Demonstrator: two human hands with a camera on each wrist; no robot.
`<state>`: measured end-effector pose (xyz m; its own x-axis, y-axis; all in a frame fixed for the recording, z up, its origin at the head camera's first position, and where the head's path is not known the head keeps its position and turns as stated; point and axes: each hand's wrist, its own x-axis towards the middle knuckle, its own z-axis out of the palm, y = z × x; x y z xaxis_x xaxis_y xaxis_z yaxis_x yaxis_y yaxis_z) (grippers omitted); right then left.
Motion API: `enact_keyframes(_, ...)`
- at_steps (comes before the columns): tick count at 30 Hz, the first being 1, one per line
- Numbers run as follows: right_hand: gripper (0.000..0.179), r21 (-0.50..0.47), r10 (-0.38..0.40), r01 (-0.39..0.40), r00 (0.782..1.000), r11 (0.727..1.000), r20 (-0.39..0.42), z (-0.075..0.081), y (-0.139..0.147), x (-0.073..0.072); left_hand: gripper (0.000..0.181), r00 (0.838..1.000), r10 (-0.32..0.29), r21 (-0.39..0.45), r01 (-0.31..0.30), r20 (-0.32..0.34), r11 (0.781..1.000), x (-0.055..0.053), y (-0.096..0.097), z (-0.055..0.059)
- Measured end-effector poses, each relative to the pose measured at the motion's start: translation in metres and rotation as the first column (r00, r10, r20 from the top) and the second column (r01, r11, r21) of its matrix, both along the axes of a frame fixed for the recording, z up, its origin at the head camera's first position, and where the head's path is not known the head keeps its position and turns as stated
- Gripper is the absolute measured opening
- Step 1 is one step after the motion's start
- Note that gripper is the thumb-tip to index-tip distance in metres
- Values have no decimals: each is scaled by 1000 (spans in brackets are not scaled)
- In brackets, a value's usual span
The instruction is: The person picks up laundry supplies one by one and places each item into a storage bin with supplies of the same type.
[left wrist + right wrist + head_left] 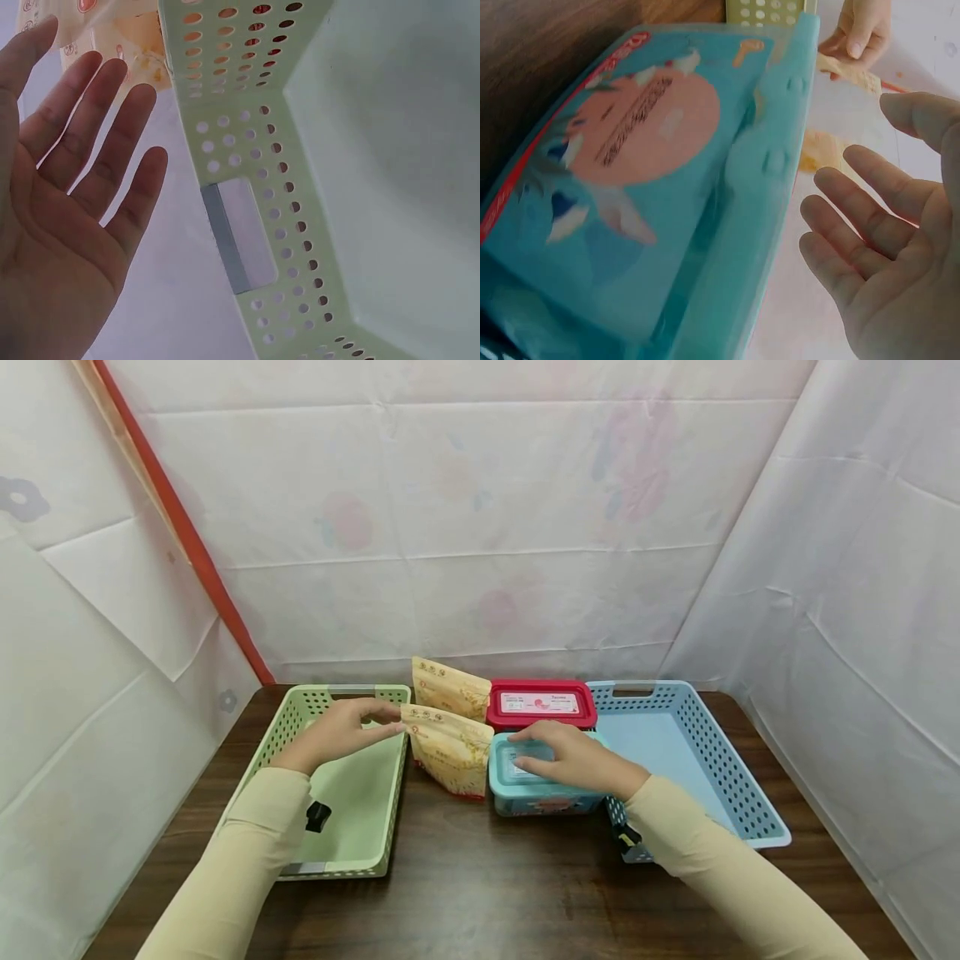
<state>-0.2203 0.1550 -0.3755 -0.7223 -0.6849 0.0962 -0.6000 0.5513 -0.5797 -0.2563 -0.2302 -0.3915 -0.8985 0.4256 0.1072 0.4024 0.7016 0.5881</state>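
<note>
My left hand [337, 733] is over the far part of a light green basket [352, 802], fingers extended and spread. Its thumb and fingertips come right up to the top left corner of the front yellow pouch [452, 752]. Seen from the left wrist, the palm [60, 225] faces the camera with nothing gripped. My right hand [573, 758] hovers close over the lid of a teal plastic box [551, 804], thumb and fingers apart. In the right wrist view its loosely bent fingers [885, 225] stand beside the lid's edge, holding nothing.
Behind the front pouch stands a second yellow pouch [448, 687]. A box with a red lid [540, 703] sits behind the teal one. On the right is a light blue basket [652, 752]. All stand on a dark wooden table [487, 885], with white sheeting [465, 527] around it.
</note>
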Motion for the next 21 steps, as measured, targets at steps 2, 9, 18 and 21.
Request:
enact_keyframes(2, 42, 5, -1, 1, 1000, 1000, -6, -1, -4, 0, 44, 1000, 2, 9, -2, 9, 1000, 0, 0, -1)
enact_keyframes(9, 42, -22, -16, 16, 999, 1000, 35, -4, -17, 0, 44, 998, 7, 54, -10, 57, 998, -1, 2, -2)
enact_keyframes(18, 39, -82, -105, 110, 992, 990, 69, -12, -31, 3, 52, 988, 14, 121, -32, 152, 992, -3, 3, -4)
enact_keyframes(21, 34, -81, -126, 132, 989, 988, 75, -12, -37, 4, 52, 984, 15, 131, -39, 180, 991, -3, 2, -3)
